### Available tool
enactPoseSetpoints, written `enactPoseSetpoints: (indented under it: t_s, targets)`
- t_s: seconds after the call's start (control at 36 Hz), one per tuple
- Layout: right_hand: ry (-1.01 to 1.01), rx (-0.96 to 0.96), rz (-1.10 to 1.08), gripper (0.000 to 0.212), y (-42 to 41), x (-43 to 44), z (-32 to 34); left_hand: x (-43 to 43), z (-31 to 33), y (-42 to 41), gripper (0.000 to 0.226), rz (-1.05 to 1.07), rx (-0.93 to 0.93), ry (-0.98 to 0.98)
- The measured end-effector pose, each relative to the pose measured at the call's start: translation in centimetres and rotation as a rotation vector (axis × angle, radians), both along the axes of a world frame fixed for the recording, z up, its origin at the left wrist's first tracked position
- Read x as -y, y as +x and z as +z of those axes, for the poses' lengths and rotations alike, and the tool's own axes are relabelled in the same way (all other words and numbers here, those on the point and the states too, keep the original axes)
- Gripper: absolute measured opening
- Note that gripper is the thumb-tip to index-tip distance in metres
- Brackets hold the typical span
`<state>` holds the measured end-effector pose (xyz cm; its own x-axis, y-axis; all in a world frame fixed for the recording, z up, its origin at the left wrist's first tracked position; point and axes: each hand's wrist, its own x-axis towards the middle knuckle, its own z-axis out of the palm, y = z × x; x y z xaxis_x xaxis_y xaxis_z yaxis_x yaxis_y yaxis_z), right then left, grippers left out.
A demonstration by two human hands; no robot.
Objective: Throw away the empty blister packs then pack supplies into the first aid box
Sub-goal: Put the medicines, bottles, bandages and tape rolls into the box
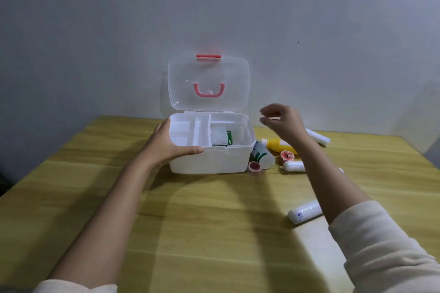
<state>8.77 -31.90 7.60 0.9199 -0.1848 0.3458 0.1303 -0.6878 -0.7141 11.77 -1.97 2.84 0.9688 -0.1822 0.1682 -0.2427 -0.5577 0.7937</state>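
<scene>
No blister packs in sight, so packing's barely started: first aid box point(209, 159) holds one green carton point(229, 138). Left hand point(171, 146) grips its 9 o'clock wall; right hand point(283, 121) hovers empty, fingers loose, above the bottles and rolls at 3 o'clock.

The first aid box point(209, 150) sits on the desk point(214, 233) toward 12 o'clock, lid point(208, 83) upright behind it, a divided tray point(190, 131) inside at its 9 o'clock half. Bottles point(277, 144), tape rolls point(254, 167) and what look like bandage rolls point(294, 166) lie at the box's 3 o'clock. Another roll point(306, 214) lies at 5 o'clock.
</scene>
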Motion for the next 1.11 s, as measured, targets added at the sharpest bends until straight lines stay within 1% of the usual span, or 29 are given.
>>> enactPoseSetpoints:
  t_s: [0.06,0.11,0.17,0.19,0.22,0.28,0.33,0.39,0.44,0.53,0.64,0.72,0.78,0.83,0.92,1.0,1.11]
  targets:
    - [-0.058,-0.142,-0.041,0.034,-0.2,1.9,-1.3,0.0,0.0,0.0,0.12,0.0,-0.001,-0.006]
    - [-0.151,-0.336,-0.039,0.044,-0.5,3.1,-2.6,0.0,-0.1,0.0,0.119,0.007,-0.004,-0.016]
    - [-0.322,-0.501,-0.035,0.05,-0.6,3.7,-3.5,0.0,-0.1,-0.1,0.116,0.011,0.001,-0.024]
    - [-0.413,-0.546,-0.038,0.051,-0.5,3.9,-3.8,0.0,-0.1,-0.1,0.115,0.012,0.002,-0.022]
    - [-0.475,-0.566,-0.044,0.05,-0.3,4.0,-4.0,0.0,-0.1,-0.2,0.114,0.012,0.004,-0.02]
    - [-0.515,-0.558,-0.056,0.043,0.0,4.1,-4.3,0.1,0.0,-0.2,0.113,0.013,0.006,-0.018]
    - [-0.555,-0.523,-0.05,0.032,0.1,4.0,-4.4,0.1,0.0,-0.2,0.112,0.015,0.004,-0.021]
    - [-0.59,-0.466,-0.041,0.03,0.3,4.2,-4.8,0.1,-0.1,-0.1,0.112,0.016,0.007,-0.018]
    - [-0.506,-0.4,-0.058,0.036,0.2,4.4,-4.9,0.0,-0.1,-0.2,0.112,0.015,0.011,-0.014]
    - [-0.269,-0.246,-0.092,0.046,-0.2,4.3,-4.2,0.1,0.0,-0.2,0.114,0.016,0.009,-0.011]
    - [0.013,0.044,-0.083,0.04,-1.1,2.8,-1.7,0.2,0.1,-0.3,0.117,0.026,0.01,-0.007]
    - [0.202,0.155,0.032,0.032,-1.9,0.5,0.5,0.3,0.3,-0.4,0.119,0.029,-0.007,-0.012]
    - [0.277,0.171,0.143,0.03,-2.5,-1.6,1.7,0.4,0.2,-0.4,0.12,0.02,-0.009,-0.034]
    - [0.291,0.107,0.245,0.032,-3.0,-3.8,2.2,0.4,0.1,-0.5,0.116,0.012,-0.013,-0.052]
    - [0.191,0.008,0.315,0.039,-3.3,-6.3,1.9,0.3,0.2,-0.6,0.12,0.007,-0.03,-0.071]
    - [0.103,-0.04,0.33,0.038,-3.4,-7.9,1.2,0.4,0.3,-0.8,0.125,0.012,-0.047,-0.087]
    - [0.086,-0.057,0.305,0.037,-3.0,-8.5,1.2,0.7,0.4,-0.9,0.125,0.028,-0.034,-0.079]
